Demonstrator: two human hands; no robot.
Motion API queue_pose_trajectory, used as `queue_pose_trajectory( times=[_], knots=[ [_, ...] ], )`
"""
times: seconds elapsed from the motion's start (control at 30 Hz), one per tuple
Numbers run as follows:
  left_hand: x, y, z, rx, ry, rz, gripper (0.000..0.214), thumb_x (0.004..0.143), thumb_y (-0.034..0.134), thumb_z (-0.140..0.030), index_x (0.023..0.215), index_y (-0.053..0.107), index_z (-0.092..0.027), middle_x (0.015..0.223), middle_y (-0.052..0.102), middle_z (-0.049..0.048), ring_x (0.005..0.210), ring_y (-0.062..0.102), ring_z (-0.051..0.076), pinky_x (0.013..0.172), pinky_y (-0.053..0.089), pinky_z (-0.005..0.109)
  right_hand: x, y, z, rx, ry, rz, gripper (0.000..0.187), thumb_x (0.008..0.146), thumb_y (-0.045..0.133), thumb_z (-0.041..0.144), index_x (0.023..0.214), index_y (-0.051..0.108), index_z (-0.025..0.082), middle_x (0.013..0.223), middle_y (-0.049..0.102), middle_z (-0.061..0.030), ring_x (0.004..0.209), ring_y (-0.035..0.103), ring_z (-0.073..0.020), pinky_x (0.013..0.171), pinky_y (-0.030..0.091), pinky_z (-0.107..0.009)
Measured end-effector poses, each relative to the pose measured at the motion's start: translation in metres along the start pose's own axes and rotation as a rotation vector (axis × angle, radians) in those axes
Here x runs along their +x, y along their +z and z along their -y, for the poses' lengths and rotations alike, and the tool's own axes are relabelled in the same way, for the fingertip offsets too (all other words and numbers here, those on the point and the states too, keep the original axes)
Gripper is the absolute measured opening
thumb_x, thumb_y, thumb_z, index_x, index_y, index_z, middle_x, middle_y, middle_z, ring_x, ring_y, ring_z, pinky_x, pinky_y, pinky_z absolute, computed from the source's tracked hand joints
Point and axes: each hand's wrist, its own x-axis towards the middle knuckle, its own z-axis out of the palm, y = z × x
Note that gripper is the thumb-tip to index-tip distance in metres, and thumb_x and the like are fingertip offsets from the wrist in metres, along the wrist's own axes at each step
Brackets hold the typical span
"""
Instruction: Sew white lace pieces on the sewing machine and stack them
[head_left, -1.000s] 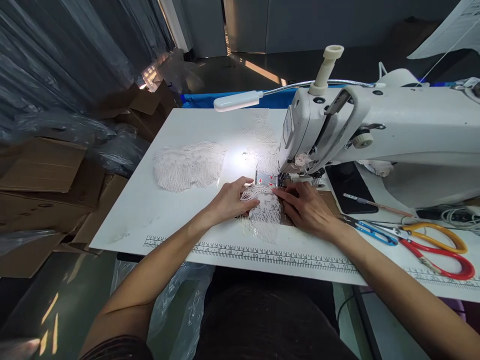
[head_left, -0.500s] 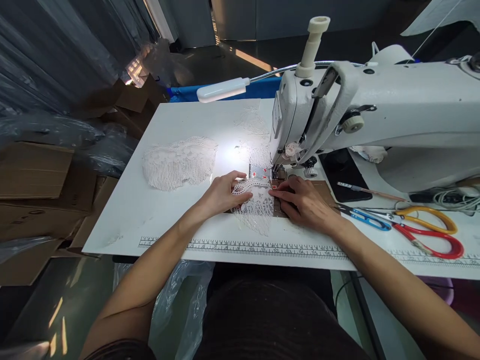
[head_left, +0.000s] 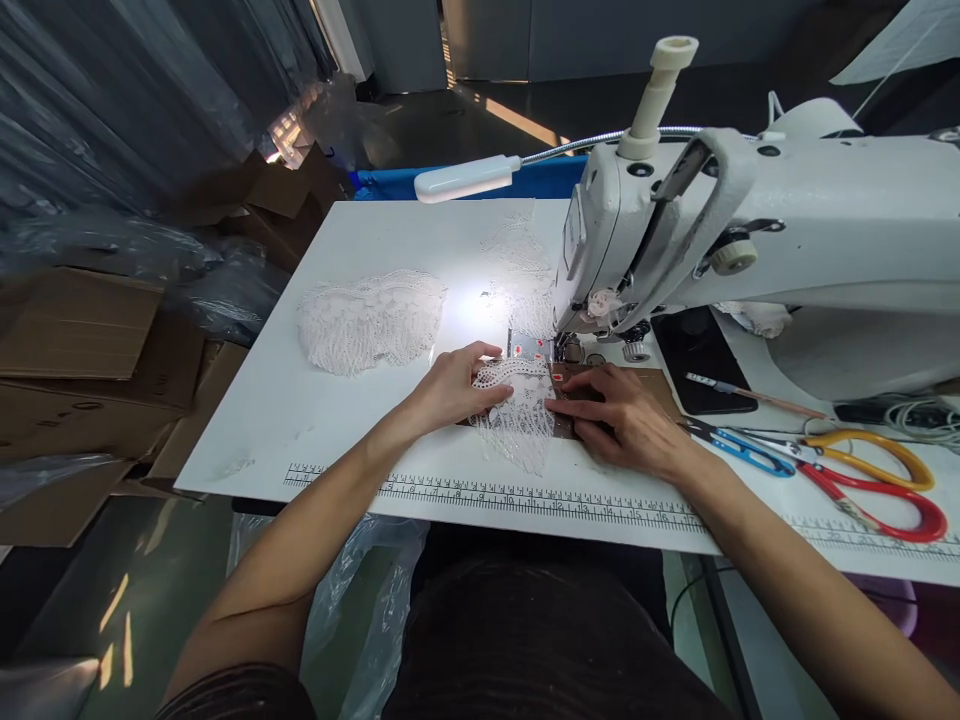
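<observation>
A small piece of white lace (head_left: pixel 520 420) lies on the white table (head_left: pixel 315 400) just in front of the needle of the white sewing machine (head_left: pixel 750 250). My left hand (head_left: pixel 452 388) rests on the lace's left side, fingers curled down and pressing it. My right hand (head_left: pixel 624 418) lies flat on the lace's right edge, fingers stretched toward the presser foot (head_left: pixel 564 350). A lamp (head_left: pixel 466 179) lights the spot.
A pile of white lace (head_left: pixel 371 320) sits left of the needle, more lace (head_left: pixel 517 250) behind it. Blue snips (head_left: pixel 739 450) and red and yellow scissors (head_left: pixel 877 480) lie at right. A ruler strip (head_left: pixel 525 497) runs along the front edge. Cardboard boxes (head_left: pixel 82 350) stand at left.
Both hands have stayed on the lace piece; the right hand has slid back a little from the needle. The view shifted slightly.
</observation>
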Motion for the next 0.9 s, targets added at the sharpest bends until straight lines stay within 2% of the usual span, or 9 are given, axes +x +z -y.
queue_pose_trajectory(
  times=[0.23,0.37,0.53,0.83,0.9],
  knots=[
    [-0.0026,-0.0019,-0.0016,0.061,0.040,-0.025,0.063,0.079,0.075,-0.049,0.131,0.057,-0.018,0.083,0.066,0.0028,0.073,0.065,0.020,0.067,0.051,0.033,-0.0007,0.0012,0.0013,-0.049,0.015,0.028,0.035,0.093,0.054,0.024,0.123,0.071,0.033,0.120,0.063,-0.0101,0.111,0.056,-0.0283,0.092,0.048,-0.053],
    [-0.0043,-0.0026,-0.0036,0.084,0.055,-0.021,0.060,0.081,0.073,-0.045,0.132,0.056,-0.018,0.076,0.063,0.0006,0.071,0.062,0.020,0.065,0.049,0.032,-0.0004,0.0006,0.0024,-0.049,0.024,0.030,0.036,0.093,0.053,0.024,0.124,0.070,0.032,0.120,0.063,-0.0107,0.111,0.056,-0.0292,0.091,0.048,-0.054],
    [-0.0044,-0.0024,-0.0038,0.084,0.025,-0.031,0.056,0.085,0.069,-0.044,0.132,0.056,-0.017,0.082,0.065,0.0037,0.079,0.065,0.022,0.069,0.050,0.034,-0.0007,0.0010,0.0026,-0.043,0.026,0.039,0.034,0.094,0.052,0.025,0.123,0.071,0.030,0.120,0.063,-0.0113,0.112,0.056,-0.0296,0.093,0.048,-0.053],
    [-0.0052,-0.0036,-0.0023,0.013,0.011,0.018,0.058,0.085,0.070,-0.043,0.134,0.053,-0.017,0.073,0.065,-0.0005,0.062,0.064,0.015,0.059,0.050,0.028,-0.0003,-0.0007,0.0052,-0.062,0.031,0.034,0.036,0.093,0.055,0.024,0.125,0.069,0.030,0.119,0.063,-0.0110,0.112,0.055,-0.0294,0.095,0.047,-0.053],
    [-0.0044,-0.0057,-0.0011,0.062,0.055,-0.021,0.055,0.087,0.068,-0.046,0.132,0.055,-0.019,0.075,0.064,-0.0003,0.060,0.061,0.013,0.056,0.049,0.027,0.0003,-0.0016,0.0070,-0.061,0.039,0.038,0.035,0.093,0.054,0.023,0.124,0.070,0.030,0.119,0.063,-0.0112,0.114,0.055,-0.0298,0.095,0.047,-0.053]
  ],
)
